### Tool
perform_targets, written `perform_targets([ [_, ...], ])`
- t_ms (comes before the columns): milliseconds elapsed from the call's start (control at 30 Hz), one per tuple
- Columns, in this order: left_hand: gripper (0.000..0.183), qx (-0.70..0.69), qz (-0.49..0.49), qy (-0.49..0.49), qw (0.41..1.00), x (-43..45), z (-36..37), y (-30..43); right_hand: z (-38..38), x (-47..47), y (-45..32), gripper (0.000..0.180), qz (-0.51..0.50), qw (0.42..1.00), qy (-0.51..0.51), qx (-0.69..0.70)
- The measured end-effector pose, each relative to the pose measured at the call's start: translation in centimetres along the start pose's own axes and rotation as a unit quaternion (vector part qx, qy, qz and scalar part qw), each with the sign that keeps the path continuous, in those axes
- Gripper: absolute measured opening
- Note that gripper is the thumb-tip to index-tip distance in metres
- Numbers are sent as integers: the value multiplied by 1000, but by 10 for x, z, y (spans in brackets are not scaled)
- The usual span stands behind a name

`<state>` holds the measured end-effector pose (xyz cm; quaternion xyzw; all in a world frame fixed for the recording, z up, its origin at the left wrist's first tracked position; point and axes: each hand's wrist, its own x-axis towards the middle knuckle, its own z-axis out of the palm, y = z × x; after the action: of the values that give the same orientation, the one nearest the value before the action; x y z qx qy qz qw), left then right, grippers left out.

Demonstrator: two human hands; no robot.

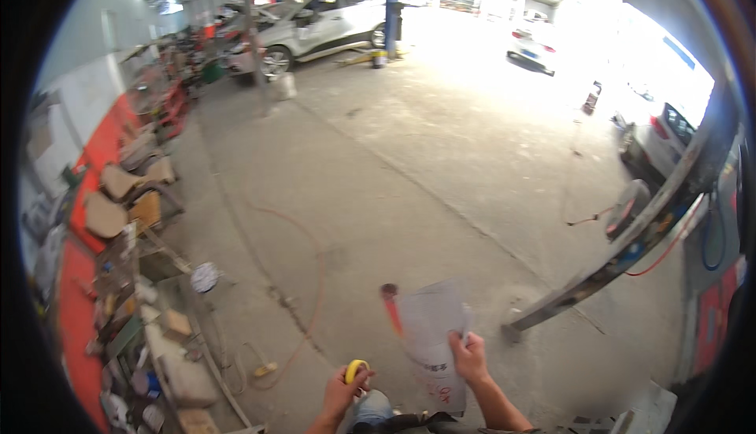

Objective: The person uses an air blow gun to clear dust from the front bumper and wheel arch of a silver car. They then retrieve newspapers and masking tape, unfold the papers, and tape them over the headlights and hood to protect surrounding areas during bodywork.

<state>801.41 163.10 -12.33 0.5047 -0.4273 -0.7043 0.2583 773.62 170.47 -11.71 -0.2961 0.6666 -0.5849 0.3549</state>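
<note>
At the bottom centre, my left hand [344, 389] grips a roll of yellow tape [356, 370] by its ring. To the right, my right hand [469, 356] pinches the edge of a large grey-white sheet [434, 327], perhaps paper or plastic, which hangs down in front of me. Printed characters and red handwriting show on the lower part of the sheet. A dark round object with a red and yellow shaft [391, 307] stands out beyond the sheet's left edge; its kind cannot be told.
Cluttered shelving with boxes and parts [177, 325] runs along the left. A thin air hose [322, 268] curves over the concrete floor. A slanting metal post [590, 280] rises at right. A silver car [325, 23], a blue pillar [393, 8] and a white bucket [284, 86] are farther off.
</note>
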Motion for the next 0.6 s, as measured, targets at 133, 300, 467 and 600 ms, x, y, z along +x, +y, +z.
perform_targets([
  [133,42,-68,35,-100,992,136,45,8,-2,84,-35,26,13,998,-14,68],
  [300,60,-104,-14,-286,952,292,111,66,-18,231,-51,28,59,997,43,29],
  [467,49,21,-29,-310,950,406,181,209,-65,362,-86,29,21,989,147,3],
  [600,54,84,-42,-440,893,513,248,282,-99,437,-93,31,28,970,182,159],
])
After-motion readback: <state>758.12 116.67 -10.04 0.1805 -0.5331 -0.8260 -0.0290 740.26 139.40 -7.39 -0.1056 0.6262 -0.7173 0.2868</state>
